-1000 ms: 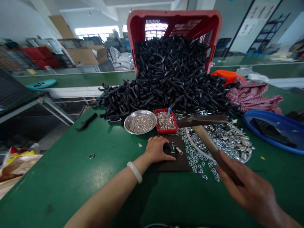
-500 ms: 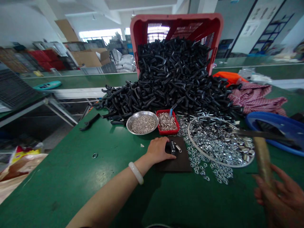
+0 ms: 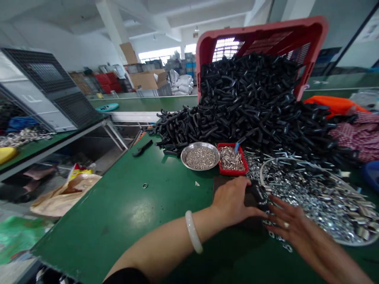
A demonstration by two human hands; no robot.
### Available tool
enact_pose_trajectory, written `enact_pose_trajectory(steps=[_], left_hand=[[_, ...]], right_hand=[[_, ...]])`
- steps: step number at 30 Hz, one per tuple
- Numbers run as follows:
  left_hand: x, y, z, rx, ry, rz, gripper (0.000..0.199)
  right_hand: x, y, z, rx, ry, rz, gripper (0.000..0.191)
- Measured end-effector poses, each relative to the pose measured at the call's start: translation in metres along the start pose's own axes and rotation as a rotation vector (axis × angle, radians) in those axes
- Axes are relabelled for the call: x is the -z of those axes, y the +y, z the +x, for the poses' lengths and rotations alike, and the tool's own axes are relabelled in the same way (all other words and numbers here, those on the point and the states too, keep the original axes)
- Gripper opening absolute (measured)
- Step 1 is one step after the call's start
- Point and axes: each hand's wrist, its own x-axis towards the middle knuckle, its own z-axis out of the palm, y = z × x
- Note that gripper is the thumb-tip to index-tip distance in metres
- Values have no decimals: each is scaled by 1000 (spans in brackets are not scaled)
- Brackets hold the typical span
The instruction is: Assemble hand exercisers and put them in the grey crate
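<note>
My left hand [image 3: 233, 201] lies over the dark square board [image 3: 250, 225], thumb and fingers spread apart. Just right of its fingers is a small black part [image 3: 261, 196] with a shiny spot, blurred and partly hidden. My right hand [image 3: 291, 221], ring on a finger, reaches in from the right with fingers stretched out. Its fingertips are close to the left thumb and the black part; whether they touch the part I cannot tell. Behind the board stand a red tray [image 3: 233, 172] of small metal pins and a metal bowl [image 3: 184, 159] of tiny metal pieces.
A red crate [image 3: 260, 28] spills a large heap of black plastic parts [image 3: 237, 114] across the back. To the right, a white-rimmed tray [image 3: 263, 167] overflows with metal pieces. One black part [image 3: 142, 148] and a metal ring [image 3: 145, 185] lie at left on the green table [image 3: 118, 221].
The hammer in my right hand is gone from view, and that hand has moved in beside the left. My left fingers have come away from the black part. The view has turned left.
</note>
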Motion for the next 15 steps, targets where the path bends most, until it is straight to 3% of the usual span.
enact_pose_trajectory(steps=[3,5,7,9,10,12,15], left_hand=[[-2,0,-7,-68,-6,82,65],[12,-19,-7,-80,34,114,59],[40,-57,0,2,153,153,43],[79,-107,16,281,367,217,34],[99,-133,26,446,415,223,37],[135,-180,48,692,422,211,47],[164,-226,74,768,430,147,47]], right_hand=[[-69,-9,35,-237,129,408,25],[-92,-10,51,-290,191,502,20],[-97,-8,57,-302,173,490,21],[-94,-2,55,-332,138,428,26],[-92,2,53,-360,125,393,29],[-90,7,48,-424,98,335,35],[-91,12,44,-477,78,249,40]])
